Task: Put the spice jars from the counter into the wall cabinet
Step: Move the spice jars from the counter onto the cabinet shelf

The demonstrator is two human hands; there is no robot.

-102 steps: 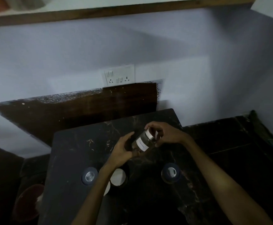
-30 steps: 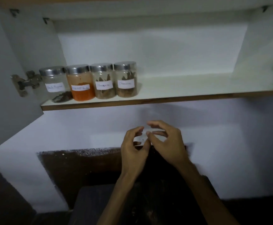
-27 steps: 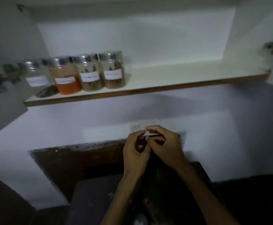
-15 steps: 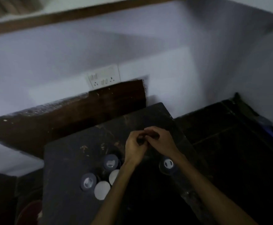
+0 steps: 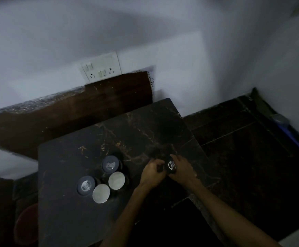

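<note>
R hand point(image 5: 181, 169) has its grip curled round the lone dark-lid spice jar point(image 5: 171, 165) on the surface point(image 5: 59, 220), L hand point(image 5: 153, 172) curled beside, grip unclear; lift upright w/ firm hold, clear of the 4 other jars point(image 5: 101, 179).

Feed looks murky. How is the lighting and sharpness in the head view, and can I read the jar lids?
Head view: dim, soft overall; dark marble counter swallows detail. Two pale metal lids catch light; three dark lids show small glints. The jar at the right hand is barely distinguishable. Wide-angle bending at edges.
</note>
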